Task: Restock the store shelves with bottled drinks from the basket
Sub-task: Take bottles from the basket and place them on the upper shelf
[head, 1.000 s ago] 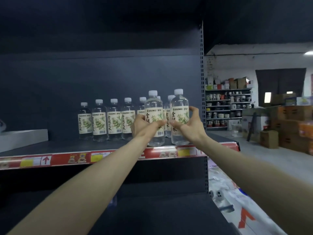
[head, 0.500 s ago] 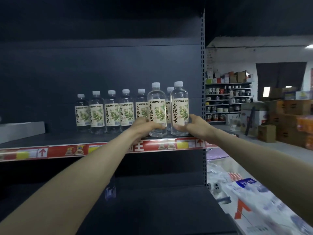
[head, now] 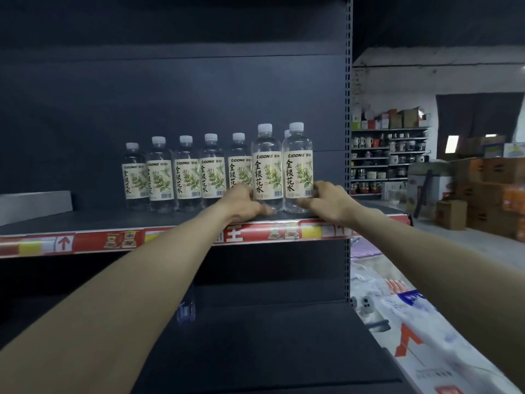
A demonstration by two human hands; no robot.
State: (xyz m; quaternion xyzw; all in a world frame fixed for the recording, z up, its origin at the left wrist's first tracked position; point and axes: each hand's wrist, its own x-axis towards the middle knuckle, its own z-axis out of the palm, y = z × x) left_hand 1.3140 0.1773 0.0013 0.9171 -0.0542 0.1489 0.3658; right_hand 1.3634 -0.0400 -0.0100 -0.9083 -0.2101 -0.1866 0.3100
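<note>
Head view. We log both arms stretched out to the dark metal shelf (head: 85,220), which has a red paper price strip (head: 91,241) along its front lip.

Left hand (head: 245,202): the grip is closed low on the left bottle (head: 267,166), clear plastic with a white cap and a cream label printed with green leaves. Thumb and fingers curl round its foot, under most of the label.

Right hand (head: 326,201): the grip is wrapped the same way round the foot of the right bottle (head: 298,166), same make.

Between the two grips the bottles stand upright, touching side by side, labels facing us. Their bases are on the shelf just behind the strip. Beyond the left grip and out to its far side, a back row (head: 186,172) of like bottles stands near the rear panel. A rear cap (head: 287,133) peeps up behind the held pair.

The basket is not in view. Below the grips is a lower shelf (head: 255,336), dark, with something pale and blurred on it that we cannot make out.

Step in hand, as we judge it: seating and squaring this pair at the front edge. Both look to be down.

The next move calls for loosening both grips without nudging the bottles, since they sit close to the lip. The hands then draw straight back toward the body and go to the basket for more.
</note>
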